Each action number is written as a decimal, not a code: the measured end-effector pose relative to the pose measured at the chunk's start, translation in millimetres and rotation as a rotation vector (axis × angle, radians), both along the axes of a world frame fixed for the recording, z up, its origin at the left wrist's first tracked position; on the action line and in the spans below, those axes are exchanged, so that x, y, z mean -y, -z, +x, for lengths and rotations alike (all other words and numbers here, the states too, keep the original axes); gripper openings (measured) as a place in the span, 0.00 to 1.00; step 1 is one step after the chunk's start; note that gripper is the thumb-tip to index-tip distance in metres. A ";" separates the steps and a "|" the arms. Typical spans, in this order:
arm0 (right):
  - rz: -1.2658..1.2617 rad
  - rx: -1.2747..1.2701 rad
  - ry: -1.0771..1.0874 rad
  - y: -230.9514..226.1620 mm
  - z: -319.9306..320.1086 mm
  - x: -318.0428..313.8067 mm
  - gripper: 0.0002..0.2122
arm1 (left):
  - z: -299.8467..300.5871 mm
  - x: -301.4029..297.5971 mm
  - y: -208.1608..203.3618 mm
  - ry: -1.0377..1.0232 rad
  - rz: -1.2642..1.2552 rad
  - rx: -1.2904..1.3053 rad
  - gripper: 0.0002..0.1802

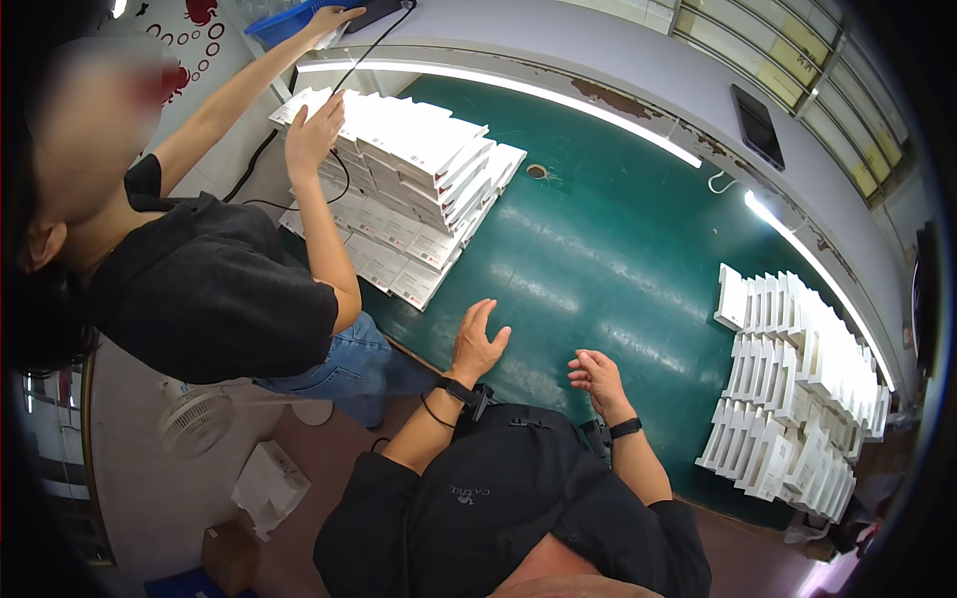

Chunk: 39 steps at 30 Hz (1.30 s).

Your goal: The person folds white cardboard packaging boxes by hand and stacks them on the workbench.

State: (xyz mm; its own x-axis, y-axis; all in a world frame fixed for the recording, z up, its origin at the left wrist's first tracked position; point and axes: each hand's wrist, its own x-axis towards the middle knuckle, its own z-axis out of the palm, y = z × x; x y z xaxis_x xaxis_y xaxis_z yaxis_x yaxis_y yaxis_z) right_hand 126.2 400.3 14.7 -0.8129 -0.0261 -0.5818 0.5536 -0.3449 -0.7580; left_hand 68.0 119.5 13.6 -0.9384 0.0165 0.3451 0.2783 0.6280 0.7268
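Note:
My left hand [478, 345] hovers over the near edge of the green tabletop [588, 239], thumb spread away from the fingers and nothing held. To its right, my right hand [598, 381] is also empty, its fingers loosely bent and apart. Both wrists wear dark bands. Nearest to my left hand is a stepped pile of flat white boxes [409, 140] at the far left of the table. Off to the right of my right hand stand several rows of white box trays [768, 379], packed close together on edge.
A co-worker in a black shirt [214, 289] stands at the left, one hand [314, 130] by the box pile, the other near a blue bin [284, 25]. A dark phone-like device [758, 125] lies on the shelf. A black cable [374, 45] hangs there. A white fan [196, 419] stands behind.

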 end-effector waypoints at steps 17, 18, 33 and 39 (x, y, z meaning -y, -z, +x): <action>0.041 -0.028 0.123 -2.2 5.3 -39.2 0.15 | 4.0 -4.7 5.5 0.028 0.027 0.108 0.29; 0.056 -0.032 0.154 -2.7 6.5 -45.2 0.15 | 3.6 -5.7 7.0 0.038 0.031 0.117 0.29; 0.564 -0.107 0.565 -38.0 70.3 -204.6 0.14 | -3.3 -9.1 29.6 0.169 0.016 0.247 0.27; 0.955 -0.134 0.645 -31.9 113.5 -249.3 0.17 | -7.4 -21.8 26.8 0.202 0.049 0.272 0.27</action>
